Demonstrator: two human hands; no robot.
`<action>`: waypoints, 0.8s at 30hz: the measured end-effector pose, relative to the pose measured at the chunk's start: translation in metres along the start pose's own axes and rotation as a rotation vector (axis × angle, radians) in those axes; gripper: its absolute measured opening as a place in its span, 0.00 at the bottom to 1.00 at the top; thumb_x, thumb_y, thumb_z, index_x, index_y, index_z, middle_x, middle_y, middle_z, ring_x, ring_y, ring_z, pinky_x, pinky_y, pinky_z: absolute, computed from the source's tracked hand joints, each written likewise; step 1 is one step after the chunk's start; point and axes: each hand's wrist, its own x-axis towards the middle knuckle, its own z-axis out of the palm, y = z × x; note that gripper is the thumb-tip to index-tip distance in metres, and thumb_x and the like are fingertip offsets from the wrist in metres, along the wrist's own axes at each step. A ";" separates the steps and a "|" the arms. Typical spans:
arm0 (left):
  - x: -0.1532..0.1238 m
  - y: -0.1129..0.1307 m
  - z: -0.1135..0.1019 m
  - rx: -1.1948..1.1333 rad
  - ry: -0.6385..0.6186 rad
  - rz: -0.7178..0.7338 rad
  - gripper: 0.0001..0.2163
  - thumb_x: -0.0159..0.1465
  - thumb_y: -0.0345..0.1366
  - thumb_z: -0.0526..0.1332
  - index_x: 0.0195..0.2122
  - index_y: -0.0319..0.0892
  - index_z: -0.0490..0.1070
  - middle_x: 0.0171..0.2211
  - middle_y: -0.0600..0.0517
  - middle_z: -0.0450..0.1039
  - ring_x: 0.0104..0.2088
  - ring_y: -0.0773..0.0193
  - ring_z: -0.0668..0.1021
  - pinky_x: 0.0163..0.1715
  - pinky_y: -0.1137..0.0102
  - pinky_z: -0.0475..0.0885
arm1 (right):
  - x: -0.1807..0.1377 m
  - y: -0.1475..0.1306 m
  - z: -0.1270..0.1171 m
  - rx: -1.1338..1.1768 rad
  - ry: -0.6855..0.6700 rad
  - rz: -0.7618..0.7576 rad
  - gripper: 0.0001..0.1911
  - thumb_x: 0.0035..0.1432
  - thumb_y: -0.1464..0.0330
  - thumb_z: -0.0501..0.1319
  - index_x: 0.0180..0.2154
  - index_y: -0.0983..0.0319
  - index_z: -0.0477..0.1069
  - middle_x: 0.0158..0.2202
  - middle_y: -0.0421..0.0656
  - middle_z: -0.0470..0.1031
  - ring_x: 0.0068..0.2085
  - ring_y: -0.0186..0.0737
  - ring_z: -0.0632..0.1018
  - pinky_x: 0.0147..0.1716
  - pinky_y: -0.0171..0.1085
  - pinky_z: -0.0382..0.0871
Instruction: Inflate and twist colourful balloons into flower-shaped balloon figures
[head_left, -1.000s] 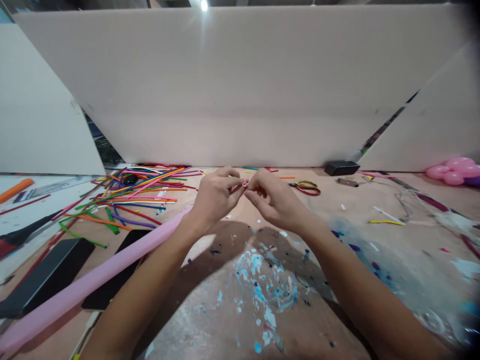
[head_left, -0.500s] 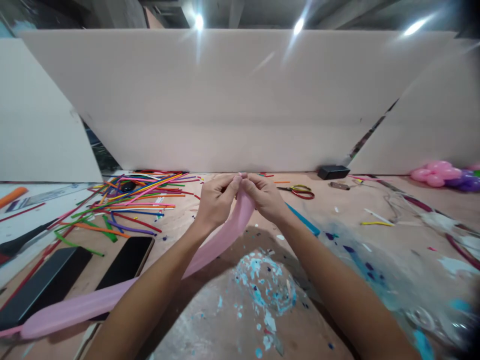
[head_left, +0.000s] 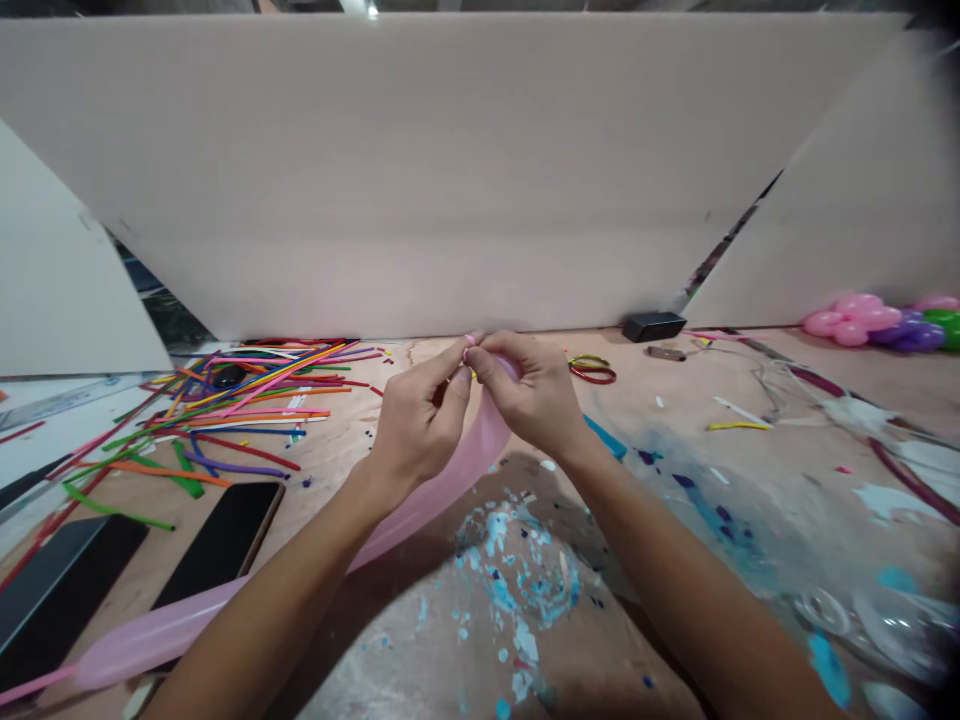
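Note:
A long inflated pink balloon [head_left: 442, 480] runs from the lower left of the table up to my hands at the centre. My left hand [head_left: 415, 420] pinches its neck with fingers closed. Pressed against it from the right, my right hand [head_left: 529, 392] also has its fingers closed on the balloon's tip [head_left: 469, 340]. The balloon's middle is hidden behind my left forearm. Its far tail [head_left: 45, 682] lies near the lower left corner.
A heap of thin uninflated balloons [head_left: 240, 400] in many colours lies at the left. Two dark phones [head_left: 225, 540] [head_left: 52, 595] rest beside it. Scissors [head_left: 592, 370] and a black box [head_left: 652, 326] sit behind my hands. Twisted pink, purple and green balloons [head_left: 877, 322] lie far right.
The pink balloon has swung from left of my left arm to under my hands. Both hands stay pinched together on its tip, shifted slightly left and up in view.

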 end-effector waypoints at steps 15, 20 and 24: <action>-0.007 0.002 0.000 0.493 -0.049 0.192 0.20 0.64 0.26 0.53 0.58 0.38 0.65 0.53 0.44 0.73 0.51 0.58 0.75 0.50 0.63 0.71 | -0.007 0.003 -0.008 -0.170 0.015 -0.043 0.08 0.62 0.67 0.60 0.38 0.60 0.78 0.35 0.42 0.81 0.35 0.37 0.80 0.36 0.34 0.70; -0.009 0.008 -0.001 0.490 -0.079 0.169 0.23 0.63 0.28 0.55 0.61 0.40 0.61 0.56 0.45 0.71 0.47 0.59 0.76 0.49 0.62 0.72 | -0.002 -0.006 -0.018 -0.168 -0.062 0.038 0.10 0.61 0.66 0.61 0.41 0.61 0.79 0.37 0.42 0.82 0.35 0.38 0.81 0.37 0.34 0.71; -0.011 0.012 0.003 0.557 -0.080 0.136 0.22 0.63 0.31 0.56 0.60 0.38 0.61 0.54 0.43 0.73 0.46 0.56 0.77 0.46 0.60 0.72 | 0.001 -0.006 -0.021 -0.229 -0.072 0.030 0.10 0.60 0.65 0.62 0.42 0.60 0.78 0.41 0.43 0.81 0.40 0.42 0.80 0.41 0.38 0.71</action>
